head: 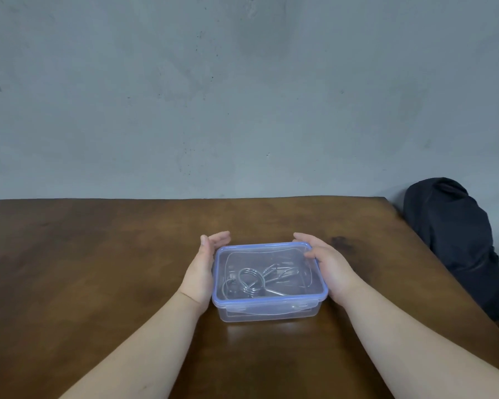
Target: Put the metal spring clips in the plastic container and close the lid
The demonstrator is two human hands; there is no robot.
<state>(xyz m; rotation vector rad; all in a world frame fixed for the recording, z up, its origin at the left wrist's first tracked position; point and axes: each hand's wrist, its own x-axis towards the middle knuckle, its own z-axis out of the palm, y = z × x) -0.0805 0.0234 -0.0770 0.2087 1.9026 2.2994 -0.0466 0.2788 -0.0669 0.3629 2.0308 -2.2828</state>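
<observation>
A clear plastic container stands on the brown table, with its blue-rimmed lid lying flat on top. Through the lid I see metal spring clips inside. My left hand rests flat against the container's left side, fingers straight and apart. My right hand cups the right side, with its thumb on the lid's far right corner. Neither hand lifts the box.
The wooden table reaches back to a grey wall. A dark bag or cloth bundle sits past the table's right edge. The table's right edge runs diagonally toward the bottom right corner.
</observation>
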